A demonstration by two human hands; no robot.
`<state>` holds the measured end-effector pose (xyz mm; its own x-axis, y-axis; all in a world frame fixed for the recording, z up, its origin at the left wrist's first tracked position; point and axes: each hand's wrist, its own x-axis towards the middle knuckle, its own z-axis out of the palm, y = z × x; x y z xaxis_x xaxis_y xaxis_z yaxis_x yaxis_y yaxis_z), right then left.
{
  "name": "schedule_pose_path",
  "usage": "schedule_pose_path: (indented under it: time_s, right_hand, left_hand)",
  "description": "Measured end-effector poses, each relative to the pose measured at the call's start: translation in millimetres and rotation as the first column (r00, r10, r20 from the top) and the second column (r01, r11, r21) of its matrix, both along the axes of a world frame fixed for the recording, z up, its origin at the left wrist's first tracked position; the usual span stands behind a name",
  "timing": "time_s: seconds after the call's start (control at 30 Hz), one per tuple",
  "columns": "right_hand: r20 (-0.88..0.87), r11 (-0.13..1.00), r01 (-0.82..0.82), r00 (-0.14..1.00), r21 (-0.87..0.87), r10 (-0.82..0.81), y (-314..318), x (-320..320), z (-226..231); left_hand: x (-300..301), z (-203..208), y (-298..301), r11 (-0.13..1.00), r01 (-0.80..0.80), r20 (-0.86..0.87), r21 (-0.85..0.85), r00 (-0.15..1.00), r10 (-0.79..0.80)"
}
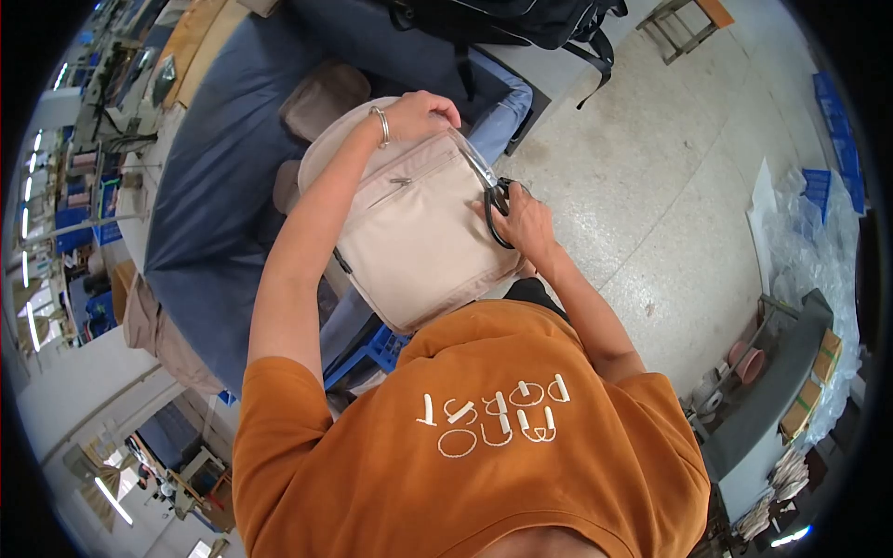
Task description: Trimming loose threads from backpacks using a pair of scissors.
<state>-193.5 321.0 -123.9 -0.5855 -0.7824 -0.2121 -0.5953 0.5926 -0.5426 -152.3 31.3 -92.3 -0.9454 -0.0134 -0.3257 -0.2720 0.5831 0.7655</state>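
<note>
A beige fabric bag (423,244) with a zipped front pocket rests against me, tilted, its far end over a blue cloth-lined bin. My left hand (419,116) lies on the bag's far corner, fingers curled on its edge; whether cloth is pinched there is partly hidden. In my right hand (526,223) is a pair of scissors (495,209) with black handles, my fingers through the loops. Its metal blades point away from me along the bag's right-hand edge, toward my left hand.
The blue cloth bin (219,177) holds another beige piece (326,98). A black backpack (521,20) sits on a surface at the far side. Below the bag shows a blue plastic crate (377,353). To the right are clear plastic sheeting (800,251) and a wooden stool (684,28).
</note>
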Motion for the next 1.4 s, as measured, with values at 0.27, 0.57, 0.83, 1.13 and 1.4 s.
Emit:
schedule_pose_path:
  time_s: [0.27,0.57,0.83,1.13,1.4]
  right_hand:
    - [-0.030,0.999,0.023,0.999,-0.030,-0.024,9,4,-33]
    - [-0.007,1.000,0.028,1.000,0.011,-0.028,12,-2,-37]
    - [0.084,0.995,-0.066,0.994,-0.075,0.072,-2,-15,-22]
    - [0.135,0.990,-0.094,0.985,-0.108,0.109,-14,-24,-23]
    - [0.177,0.987,-0.059,0.981,-0.147,0.085,-4,-28,-33]
  left_hand:
    - [10,7,12,0.995,-0.090,-0.034,0.031,0.995,0.091]
    - [173,18,81,0.203,-0.976,-0.635,-0.084,0.210,0.743]
    - [231,-45,205,0.066,-0.997,-0.410,-0.050,0.080,0.908]
    - [230,-54,209,0.038,-0.991,-0.443,-0.131,0.093,0.892]
    - [173,-5,157,0.148,-0.938,-0.631,-0.314,0.322,0.706]
